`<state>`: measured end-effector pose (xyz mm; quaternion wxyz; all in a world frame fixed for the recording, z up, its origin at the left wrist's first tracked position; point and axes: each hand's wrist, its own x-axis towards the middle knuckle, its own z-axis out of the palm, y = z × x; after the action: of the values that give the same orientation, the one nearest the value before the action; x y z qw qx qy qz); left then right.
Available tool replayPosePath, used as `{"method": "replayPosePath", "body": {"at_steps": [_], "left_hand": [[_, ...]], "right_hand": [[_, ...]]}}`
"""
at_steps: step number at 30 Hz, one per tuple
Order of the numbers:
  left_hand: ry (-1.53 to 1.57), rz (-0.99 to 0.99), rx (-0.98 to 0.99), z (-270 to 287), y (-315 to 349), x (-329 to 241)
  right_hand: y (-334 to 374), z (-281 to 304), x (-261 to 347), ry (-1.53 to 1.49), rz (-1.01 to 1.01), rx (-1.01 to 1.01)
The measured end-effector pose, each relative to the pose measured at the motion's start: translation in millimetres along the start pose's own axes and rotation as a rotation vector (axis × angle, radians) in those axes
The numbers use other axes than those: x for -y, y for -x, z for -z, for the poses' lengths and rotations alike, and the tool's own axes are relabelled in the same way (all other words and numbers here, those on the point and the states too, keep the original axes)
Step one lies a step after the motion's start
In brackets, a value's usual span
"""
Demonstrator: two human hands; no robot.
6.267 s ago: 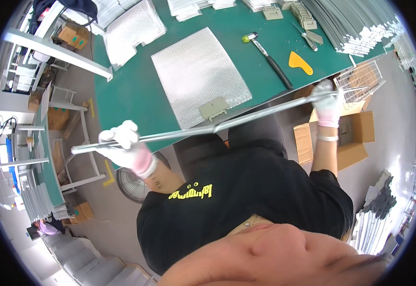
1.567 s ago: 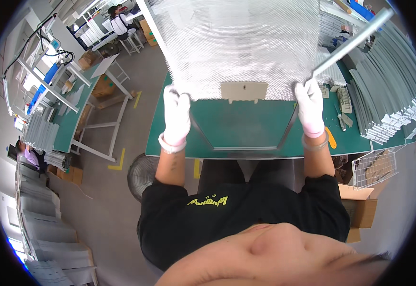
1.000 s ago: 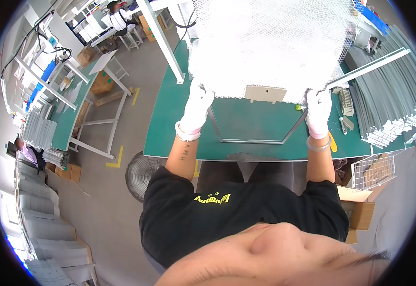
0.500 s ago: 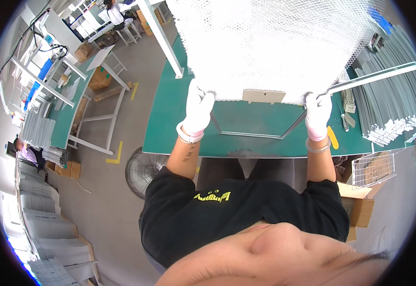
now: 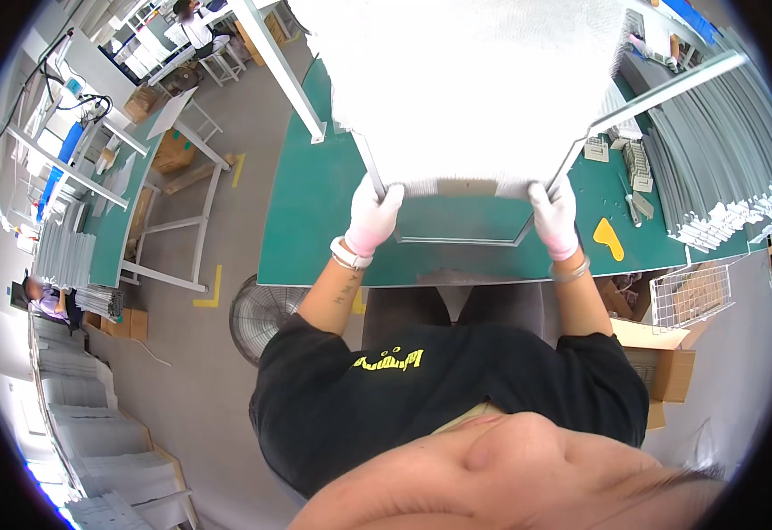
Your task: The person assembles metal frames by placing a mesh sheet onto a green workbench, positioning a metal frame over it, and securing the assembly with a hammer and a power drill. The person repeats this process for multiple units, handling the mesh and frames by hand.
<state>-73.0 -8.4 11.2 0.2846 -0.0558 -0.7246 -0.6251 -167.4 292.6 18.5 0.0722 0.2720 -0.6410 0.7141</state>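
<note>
A large, bright white mesh sheet (image 5: 474,97) is raised in front of me over the green workbench. My left hand (image 5: 374,214), in a white glove, is closed on its near left corner. My right hand (image 5: 555,216), also gloved, grips the near right corner. Between the hands, a small beige plate (image 5: 467,186) shows at the sheet's near edge. A thin grey frame (image 5: 458,241) lies below and nearer to me, its near bar visible and its far part hidden by the mesh. Glare washes out most of the sheet's surface.
The green workbench (image 5: 302,221) carries a yellow handle-shaped piece (image 5: 609,238), a screwdriver (image 5: 633,212), small beige blocks (image 5: 638,168) and stacked grey strips (image 5: 713,150) at right. White posts (image 5: 280,71) rise from it. A floor fan (image 5: 262,320) stands left. Other people sit farther off.
The mesh sheet has shifted left, with both hands closer together and slightly lower. More of the bench's right side, with the beige blocks and yellow piece, is uncovered.
</note>
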Motion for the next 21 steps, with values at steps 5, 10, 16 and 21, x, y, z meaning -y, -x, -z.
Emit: {"method": "replayPosePath", "body": {"at_steps": [5, 10, 16, 21], "left_hand": [[-0.216, 0.006, 0.357, 29, -11, -20], [0.173, -0.075, 0.013, 17, -49, -75], [-0.038, -0.203, -0.116, 5, -28, -57], [0.057, 0.024, -0.093, 1, 7, -15]], "right_hand": [[-5, 3, 32, -0.113, -0.006, 0.111], [-46, 5, 68, 0.243, 0.036, -0.149], [-24, 17, 19, 0.326, 0.139, -0.207], [9, -3, 4, 0.103, -0.030, -0.157]]}}
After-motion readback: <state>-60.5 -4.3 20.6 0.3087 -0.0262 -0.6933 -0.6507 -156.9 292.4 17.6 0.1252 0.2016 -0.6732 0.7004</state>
